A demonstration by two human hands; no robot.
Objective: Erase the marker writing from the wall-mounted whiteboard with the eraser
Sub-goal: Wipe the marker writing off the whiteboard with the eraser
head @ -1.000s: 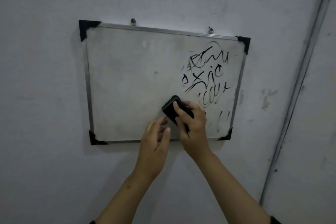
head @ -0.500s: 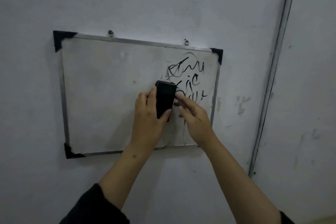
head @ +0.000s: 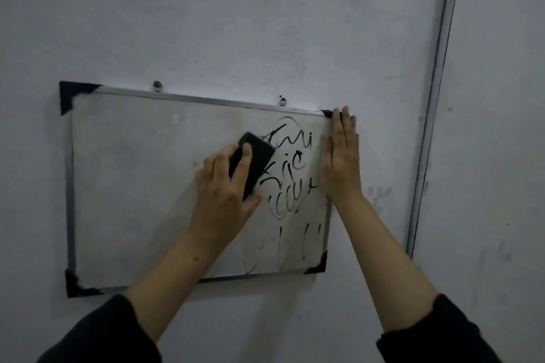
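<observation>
Broadly, the whiteboard (head: 132, 186) is hanging on the wall from two small fasteners, so it is probably light and liable to swing under pressure. Black marker writing (head: 290, 174) is crowding its right half. The right hand (head: 340, 162) is lying flat and open along the right frame edge, seemingly steadying it. The left hand (head: 227, 194) is gripping the eraser (head: 256, 160), a small rigid-looking block, by its long sides, just left of the writing.
</observation>
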